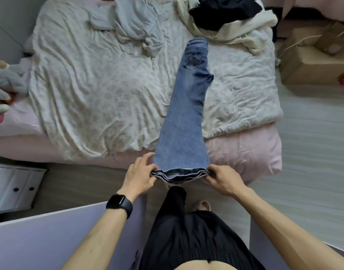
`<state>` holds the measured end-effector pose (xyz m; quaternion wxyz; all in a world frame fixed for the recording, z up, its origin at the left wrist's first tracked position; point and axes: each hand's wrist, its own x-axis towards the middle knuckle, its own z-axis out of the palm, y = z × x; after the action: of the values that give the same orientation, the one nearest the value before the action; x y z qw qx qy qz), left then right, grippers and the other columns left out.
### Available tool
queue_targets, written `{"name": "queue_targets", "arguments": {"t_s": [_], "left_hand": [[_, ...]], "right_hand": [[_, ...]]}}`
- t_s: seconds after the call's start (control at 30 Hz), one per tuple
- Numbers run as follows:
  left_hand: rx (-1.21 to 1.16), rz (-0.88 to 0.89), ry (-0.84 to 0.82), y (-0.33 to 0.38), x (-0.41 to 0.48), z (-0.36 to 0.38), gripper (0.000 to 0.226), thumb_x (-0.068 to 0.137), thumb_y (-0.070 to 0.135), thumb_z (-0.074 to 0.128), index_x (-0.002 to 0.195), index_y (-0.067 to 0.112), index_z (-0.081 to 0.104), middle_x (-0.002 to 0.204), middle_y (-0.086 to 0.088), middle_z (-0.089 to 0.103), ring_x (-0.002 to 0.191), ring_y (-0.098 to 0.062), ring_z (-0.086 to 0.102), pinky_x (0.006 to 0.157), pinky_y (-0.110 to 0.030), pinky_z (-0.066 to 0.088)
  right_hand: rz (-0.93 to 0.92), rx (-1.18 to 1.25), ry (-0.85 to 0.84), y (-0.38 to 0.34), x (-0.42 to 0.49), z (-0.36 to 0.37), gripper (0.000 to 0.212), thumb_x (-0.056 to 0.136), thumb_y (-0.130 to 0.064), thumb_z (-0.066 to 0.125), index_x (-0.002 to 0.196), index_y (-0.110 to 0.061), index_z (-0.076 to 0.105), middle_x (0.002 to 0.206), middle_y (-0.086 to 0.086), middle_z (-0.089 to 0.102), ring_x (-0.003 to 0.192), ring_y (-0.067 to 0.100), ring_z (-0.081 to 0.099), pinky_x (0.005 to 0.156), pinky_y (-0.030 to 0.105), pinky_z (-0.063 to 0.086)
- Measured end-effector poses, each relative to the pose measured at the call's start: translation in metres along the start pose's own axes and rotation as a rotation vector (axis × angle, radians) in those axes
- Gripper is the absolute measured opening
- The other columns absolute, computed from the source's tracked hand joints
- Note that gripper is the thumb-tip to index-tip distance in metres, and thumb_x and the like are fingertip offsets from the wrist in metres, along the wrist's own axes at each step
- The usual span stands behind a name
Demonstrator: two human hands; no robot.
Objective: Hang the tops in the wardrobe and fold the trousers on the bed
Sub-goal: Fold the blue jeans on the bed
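Note:
A pair of blue jeans [186, 106] lies lengthwise on the bed [93, 90], folded leg on leg, waistband at the far end and hems hanging over the near edge. My left hand [140, 174] pinches the left corner of the stacked hems, and my right hand [221, 178] pinches the right corner. A pale grey-blue top [132, 22] lies crumpled at the far middle of the bed. A cream garment [241, 32] with a black garment [223, 10] on top sits at the far right.
A grey soft toy [3, 84] lies at the bed's left edge. Cardboard boxes [313, 55] stand on the floor at the right. A white drawer unit [13, 188] sits at lower left, and a white panel [50, 236] stands next to my left arm.

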<state>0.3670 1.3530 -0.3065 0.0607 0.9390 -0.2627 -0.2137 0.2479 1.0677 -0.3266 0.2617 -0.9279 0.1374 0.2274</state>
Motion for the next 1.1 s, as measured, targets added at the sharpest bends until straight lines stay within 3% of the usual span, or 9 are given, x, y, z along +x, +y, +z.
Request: {"name": "queue_targets", "arguments": {"t_s": [0.07, 0.13, 0.23, 0.3, 0.5, 0.6, 0.7, 0.93, 1.1], "left_hand": [[0.215, 0.079, -0.192, 0.000, 0.002, -0.007, 0.026, 0.087, 0.041, 0.066, 0.110, 0.033, 0.073, 0.162, 0.014, 0.026, 0.143, -0.018, 0.029, 0.107, -0.038, 0.035], [0.334, 0.129, -0.365, 0.007, 0.006, -0.010, 0.029, 0.083, 0.043, 0.068, 0.108, 0.031, 0.075, 0.158, 0.012, 0.036, 0.144, -0.018, 0.029, 0.108, -0.038, 0.034], [0.290, 0.073, -0.539, 0.017, 0.013, -0.017, 0.032, 0.075, 0.042, 0.077, 0.103, 0.027, 0.075, 0.124, 0.005, 0.067, 0.124, -0.021, 0.054, 0.092, -0.034, 0.045], [0.176, 0.011, -0.574, 0.016, 0.020, -0.028, 0.029, 0.074, 0.041, 0.079, 0.099, 0.027, 0.076, 0.091, 0.003, 0.067, 0.103, -0.024, 0.064, 0.074, -0.029, 0.045], [-0.168, -0.015, -0.332, -0.016, 0.052, -0.042, 0.020, 0.081, 0.045, 0.074, 0.098, 0.033, 0.075, 0.088, 0.010, 0.072, 0.087, -0.013, 0.065, 0.076, -0.032, 0.052], [-0.442, -0.070, -0.176, -0.023, 0.087, -0.050, 0.017, 0.084, 0.045, 0.072, 0.098, 0.035, 0.071, 0.089, 0.013, 0.073, 0.087, -0.008, 0.067, 0.081, -0.031, 0.051], [-0.550, -0.079, -0.008, -0.014, 0.131, -0.074, 0.018, 0.092, 0.040, 0.068, 0.109, 0.035, 0.069, 0.095, 0.015, 0.072, 0.093, -0.006, 0.065, 0.084, -0.030, 0.049], [-0.555, -0.017, 0.158, -0.001, 0.262, -0.126, 0.014, 0.097, 0.043, 0.059, 0.106, 0.042, 0.049, 0.092, 0.008, 0.069, 0.087, -0.019, 0.066, 0.077, -0.041, 0.054], [-0.494, -0.009, 0.211, 0.001, 0.347, -0.144, 0.013, 0.096, 0.043, 0.062, 0.101, 0.034, 0.053, 0.096, 0.009, 0.069, 0.087, -0.019, 0.065, 0.072, -0.038, 0.053]], "right_hand": [[0.002, -0.010, -0.215, -0.006, 0.003, -0.003, 0.024, 0.088, -0.050, 0.061, 0.082, -0.027, 0.062, 0.093, -0.001, 0.071, 0.090, 0.027, 0.065, 0.074, 0.039, 0.053], [-0.010, -0.036, -0.443, -0.012, 0.006, 0.000, 0.028, 0.081, -0.049, 0.066, 0.072, -0.022, 0.064, 0.083, -0.002, 0.073, 0.079, 0.021, 0.066, 0.074, 0.038, 0.055], [-0.010, 0.009, -0.719, -0.023, 0.011, 0.003, 0.024, 0.081, -0.037, 0.073, 0.080, -0.014, 0.074, 0.084, 0.006, 0.077, 0.066, 0.010, 0.066, 0.074, 0.032, 0.055], [-0.020, -0.002, -0.742, -0.029, 0.015, -0.007, 0.018, 0.085, -0.032, 0.073, 0.076, -0.017, 0.071, 0.082, 0.006, 0.076, 0.063, 0.009, 0.062, 0.072, 0.031, 0.054], [-0.062, 0.041, -0.316, -0.010, 0.032, -0.053, 0.025, 0.088, -0.038, 0.073, 0.081, -0.014, 0.073, 0.079, -0.002, 0.058, 0.081, 0.013, 0.052, 0.064, 0.025, 0.036], [-0.037, 0.158, 0.028, -0.002, 0.055, -0.081, 0.015, 0.091, -0.034, 0.072, 0.094, -0.020, 0.076, 0.092, 0.003, 0.061, 0.092, 0.019, 0.058, 0.078, 0.029, 0.043], [-0.008, 0.244, 0.294, -0.005, 0.087, -0.104, 0.013, 0.092, -0.029, 0.071, 0.100, -0.018, 0.070, 0.090, 0.000, 0.068, 0.086, 0.020, 0.065, 0.077, 0.036, 0.049], [0.106, 0.405, 0.542, -0.018, 0.181, -0.158, 0.018, 0.096, -0.029, 0.066, 0.105, -0.025, 0.051, 0.090, -0.001, 0.065, 0.078, 0.021, 0.061, 0.074, 0.036, 0.046], [0.184, 0.374, 0.546, -0.013, 0.252, -0.196, 0.020, 0.094, -0.030, 0.069, 0.096, -0.025, 0.051, 0.084, -0.003, 0.065, 0.077, 0.021, 0.062, 0.070, 0.036, 0.046]]}}
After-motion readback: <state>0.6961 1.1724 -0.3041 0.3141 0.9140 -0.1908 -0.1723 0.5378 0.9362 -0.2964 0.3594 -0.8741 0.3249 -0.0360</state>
